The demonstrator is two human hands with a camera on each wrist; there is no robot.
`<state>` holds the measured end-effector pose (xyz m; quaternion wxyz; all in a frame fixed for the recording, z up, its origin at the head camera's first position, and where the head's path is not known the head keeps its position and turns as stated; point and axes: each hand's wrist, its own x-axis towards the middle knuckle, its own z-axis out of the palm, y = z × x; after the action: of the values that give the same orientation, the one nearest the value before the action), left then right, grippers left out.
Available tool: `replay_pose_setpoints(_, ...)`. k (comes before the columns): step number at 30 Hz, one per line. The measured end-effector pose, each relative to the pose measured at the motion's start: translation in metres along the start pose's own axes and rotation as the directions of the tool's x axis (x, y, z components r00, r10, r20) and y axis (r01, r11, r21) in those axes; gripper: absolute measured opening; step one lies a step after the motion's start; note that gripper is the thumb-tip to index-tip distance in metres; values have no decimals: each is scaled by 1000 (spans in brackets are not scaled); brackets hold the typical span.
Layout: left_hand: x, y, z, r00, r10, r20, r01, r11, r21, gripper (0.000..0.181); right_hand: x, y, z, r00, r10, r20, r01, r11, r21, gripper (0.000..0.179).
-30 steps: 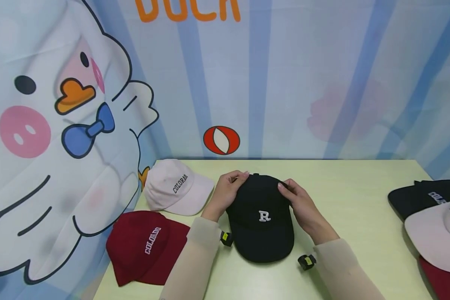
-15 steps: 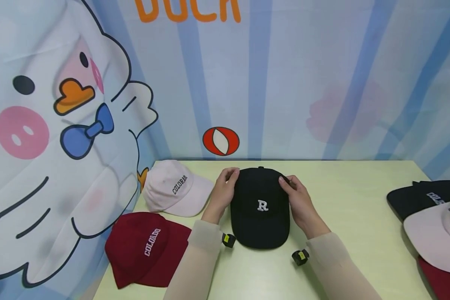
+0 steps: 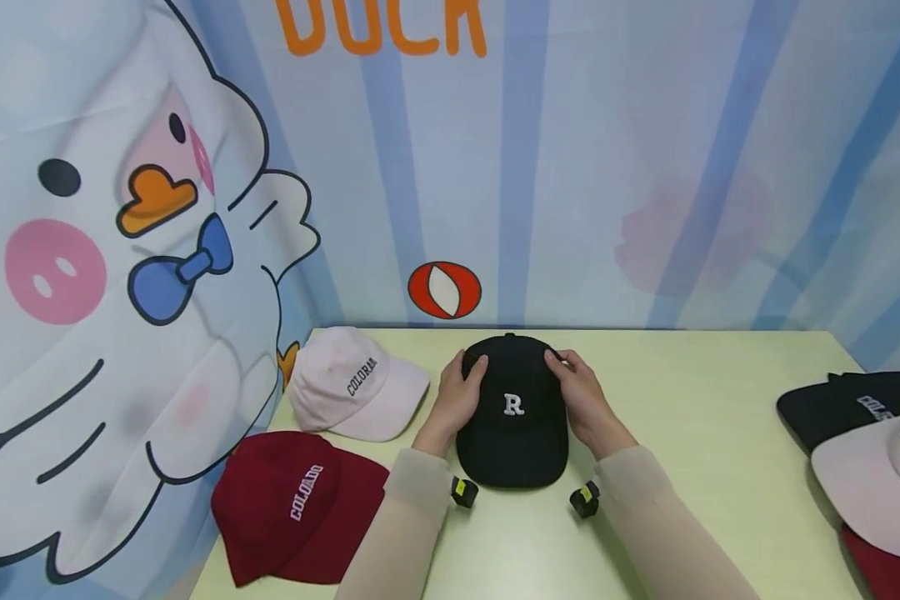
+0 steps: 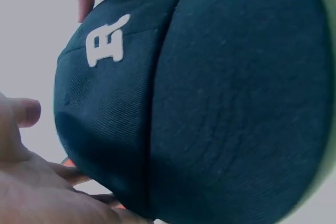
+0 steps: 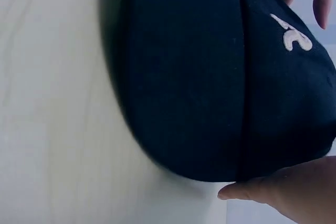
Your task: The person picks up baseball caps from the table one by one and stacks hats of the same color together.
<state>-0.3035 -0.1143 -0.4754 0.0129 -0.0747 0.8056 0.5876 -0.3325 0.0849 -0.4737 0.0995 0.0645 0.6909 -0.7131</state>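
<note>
A black baseball cap (image 3: pixel 513 442) with a white letter R on its front is between my two hands, its brim towards me. My left hand (image 3: pixel 453 404) holds the cap's left side, with the thumb along the crown and the fingers behind. On the opposite side my right hand (image 3: pixel 585 404) grips the crown's edge, thumb in front. The left wrist view has the left hand's fingers (image 4: pixel 79 174) reaching under the crown, while the thumb looks raised off the cloth. In the right wrist view, the right thumb (image 5: pixel 252 190) lies along the cap's edge.
To the left lie a pale pink cap (image 3: pixel 341 379) and a dark red cap (image 3: pixel 292 500). Overlapping at the right edge are a black cap (image 3: pixel 810 404), a pale cap (image 3: pixel 862 492) and a red one (image 3: pixel 885 567). A printed cloth (image 3: pixel 570 167) hangs behind the table (image 3: pixel 720 400).
The black cap has shifted slightly left, and its brim has come up away from the front. Both hands have drawn closer together, with the right hand moving left.
</note>
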Motion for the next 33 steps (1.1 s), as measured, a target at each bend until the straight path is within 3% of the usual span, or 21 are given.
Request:
replay_pose_setpoints(6,3,0,1,1000,-8,4,8,1000,-21,82,-2,2,-5,998,47,45,-47,999,-9,60)
replay_pose_setpoints(15,-1,4,-3,999,-42,21,42,999,13,85,-28,-2,-8,996,86,-8,-86,989,-123,66)
replay_pose_setpoints(20,-9,14,-8,996,-44,72,41,998,48,89,-36,-2,-4,997,80,-12,-80,977,-195,68)
replay_pose_setpoints(26,-12,16,-11,993,-23,118,22,1000,15,89,-35,3,4,996,76,52,-66,984,-168,70)
replay_pose_setpoints(33,-4,3,-14,998,-22,57,22,1000,-10,90,-31,13,11,992,54,116,-40,993,-113,71)
